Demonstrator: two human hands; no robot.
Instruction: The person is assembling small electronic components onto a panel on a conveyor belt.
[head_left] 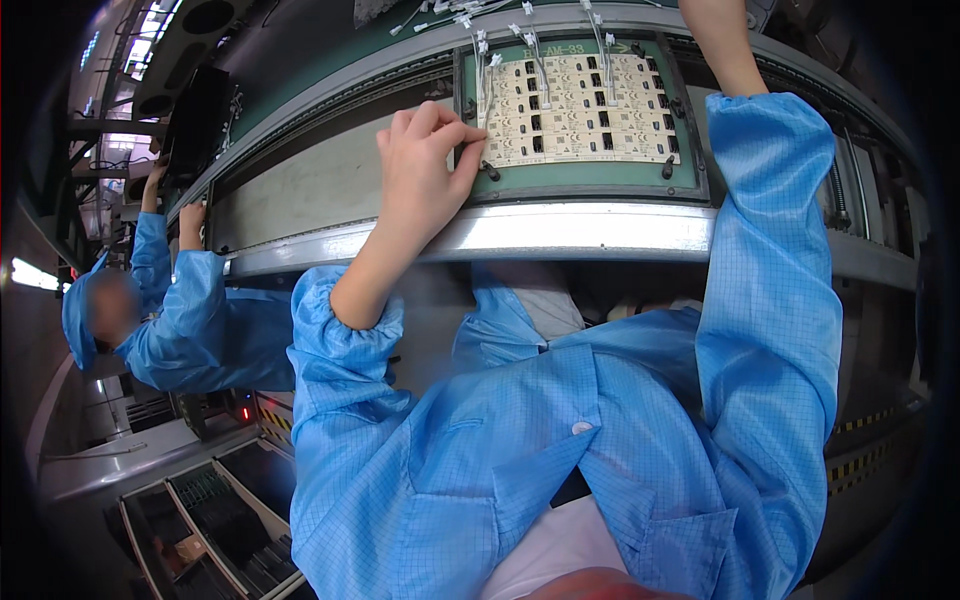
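Note:
A cream panel of circuit boards with rows of black components lies in a green fixture plate in front of me. White cables with small plugs lie over its upper part; one cable and another end on the boards. At the panel's left edge my left hand is closed, thumb and forefinger pinched at the lower end of a white cable. The plug there is hidden by my fingertips. My right forearm reaches past the fixture's right side, and its hand is cut off by the top edge.
A metal rail runs along the near side of the conveyor. More white cables lie on the green surface beyond it. At the left, a co-worker in blue works on the same line. Racks with dark boards stand at lower left.

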